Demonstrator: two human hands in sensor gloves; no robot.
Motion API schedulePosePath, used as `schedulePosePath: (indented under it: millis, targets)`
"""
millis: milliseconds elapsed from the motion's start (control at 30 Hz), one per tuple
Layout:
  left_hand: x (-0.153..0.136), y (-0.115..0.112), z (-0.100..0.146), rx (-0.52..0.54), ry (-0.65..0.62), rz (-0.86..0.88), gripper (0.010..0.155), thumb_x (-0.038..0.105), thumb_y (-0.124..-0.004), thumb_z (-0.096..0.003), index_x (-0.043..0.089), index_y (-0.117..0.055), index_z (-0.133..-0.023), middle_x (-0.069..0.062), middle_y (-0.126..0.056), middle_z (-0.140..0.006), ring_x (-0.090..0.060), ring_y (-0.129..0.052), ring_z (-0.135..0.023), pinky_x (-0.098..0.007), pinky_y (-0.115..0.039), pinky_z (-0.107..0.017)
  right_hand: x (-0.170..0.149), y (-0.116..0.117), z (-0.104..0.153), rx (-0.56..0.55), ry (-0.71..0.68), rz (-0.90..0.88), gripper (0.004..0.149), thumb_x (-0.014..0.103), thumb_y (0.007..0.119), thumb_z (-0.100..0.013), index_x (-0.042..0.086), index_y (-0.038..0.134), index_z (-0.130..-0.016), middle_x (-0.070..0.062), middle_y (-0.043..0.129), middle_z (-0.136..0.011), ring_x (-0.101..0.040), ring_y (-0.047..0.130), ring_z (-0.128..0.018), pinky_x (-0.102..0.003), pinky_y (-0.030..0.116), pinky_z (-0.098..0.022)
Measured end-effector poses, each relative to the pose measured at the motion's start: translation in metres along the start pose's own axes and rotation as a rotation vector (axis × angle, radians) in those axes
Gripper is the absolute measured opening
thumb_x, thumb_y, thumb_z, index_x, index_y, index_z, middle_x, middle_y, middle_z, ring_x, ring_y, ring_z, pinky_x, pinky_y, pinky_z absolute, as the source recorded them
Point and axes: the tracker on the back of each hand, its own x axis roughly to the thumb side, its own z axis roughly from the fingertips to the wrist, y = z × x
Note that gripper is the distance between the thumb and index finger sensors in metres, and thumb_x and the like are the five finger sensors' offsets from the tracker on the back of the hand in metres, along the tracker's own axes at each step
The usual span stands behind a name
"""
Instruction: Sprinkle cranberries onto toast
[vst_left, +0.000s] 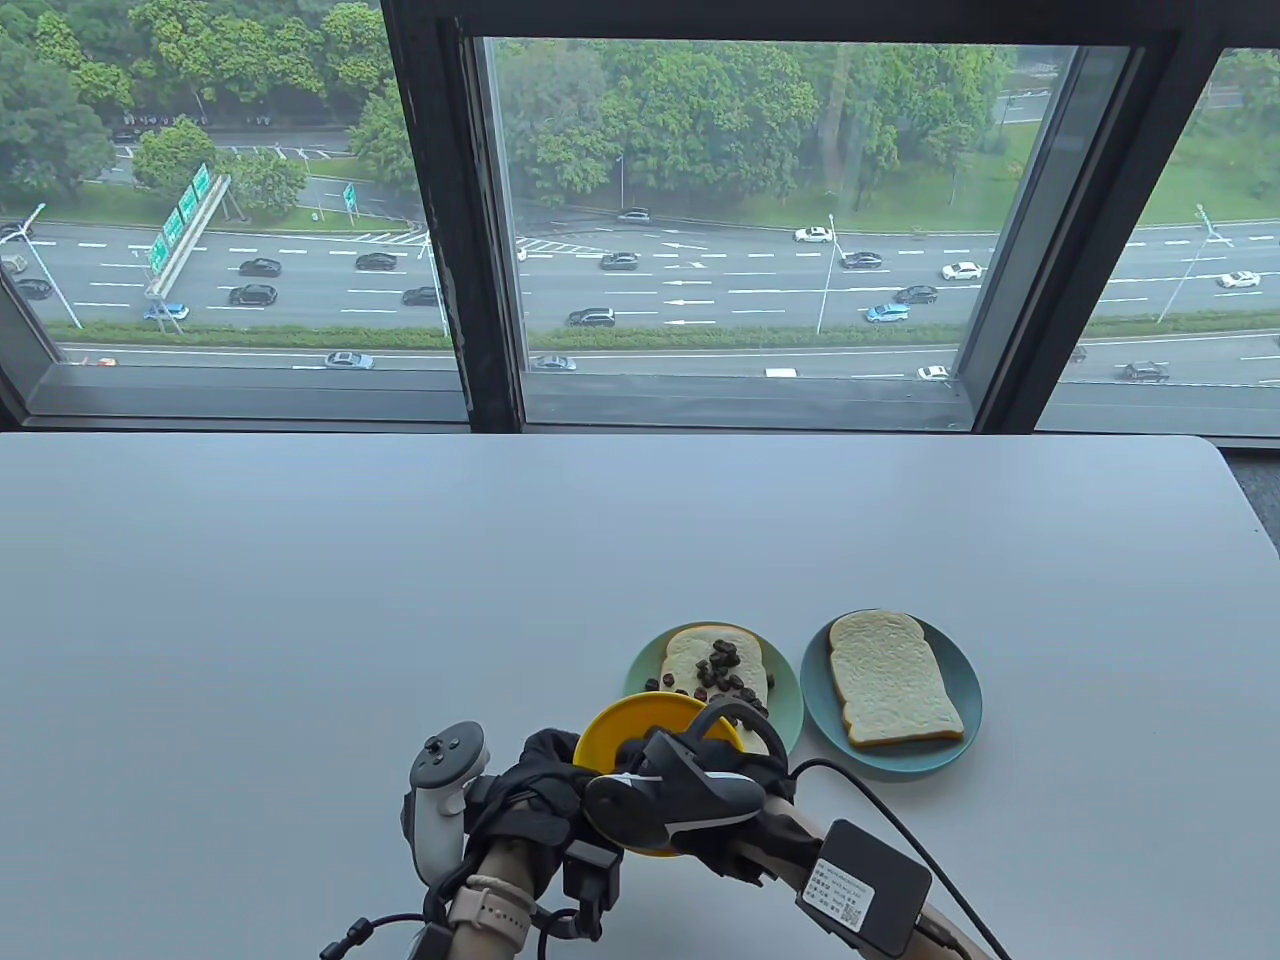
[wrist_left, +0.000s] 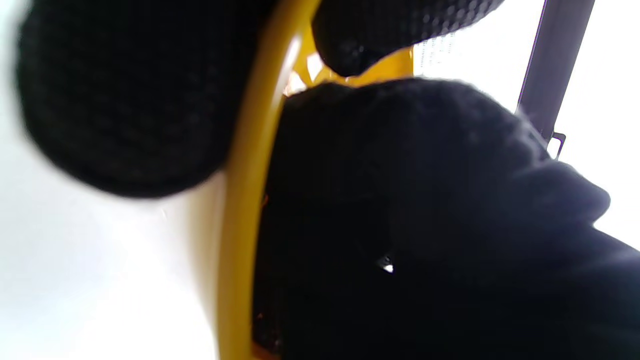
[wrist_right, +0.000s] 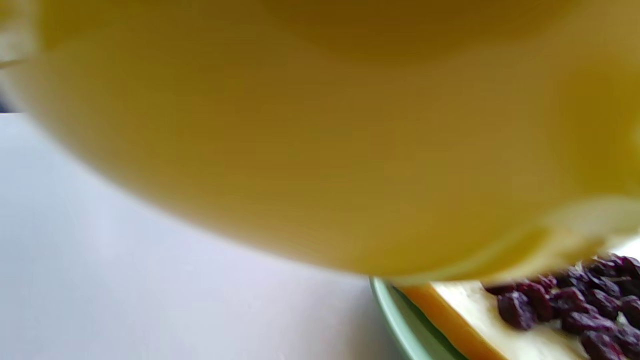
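Observation:
A yellow bowl (vst_left: 640, 728) is held tilted above the table, just in front of a green plate (vst_left: 788, 700). My left hand (vst_left: 540, 790) grips the bowl's left rim (wrist_left: 240, 225), with one gloved finger (wrist_left: 125, 100) outside the rim and the others inside. My right hand (vst_left: 700, 790) lies over the bowl's near right side, its fingers hidden. The bowl's underside (wrist_right: 320, 125) fills the right wrist view. The green plate holds a toast slice (vst_left: 690, 655) with several dark cranberries (vst_left: 722, 672) on it; the cranberries also show in the right wrist view (wrist_right: 565, 305). What is in the bowl is hidden.
A blue plate (vst_left: 960, 680) with a plain toast slice (vst_left: 890, 690) sits right of the green plate. A black box and cable (vst_left: 865, 885) ride on my right forearm. The white table (vst_left: 300, 600) ends at a window frame at the back.

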Motion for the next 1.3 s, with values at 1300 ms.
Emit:
schedulePosePath:
  millis: [1300]
  targets:
    - [-0.01, 0.026, -0.007, -0.02, 0.103, -0.026, 0.058, 0.019, -0.078, -0.0404, 0.017, -0.049, -0.09, -0.023, -0.066, -0.068, -0.038, -0.08, -0.036, -0.034, -0.098, -0.008, -0.133, 0.072, -0.086, 0.221, 0.423, -0.194, 0.039, 0.03, 0.083, -0.031, 0.034, 0.079, -0.07, 0.002, 0.077, -0.081, -0.023, 0.087, -0.065, -0.025, 0.09, -0.038]
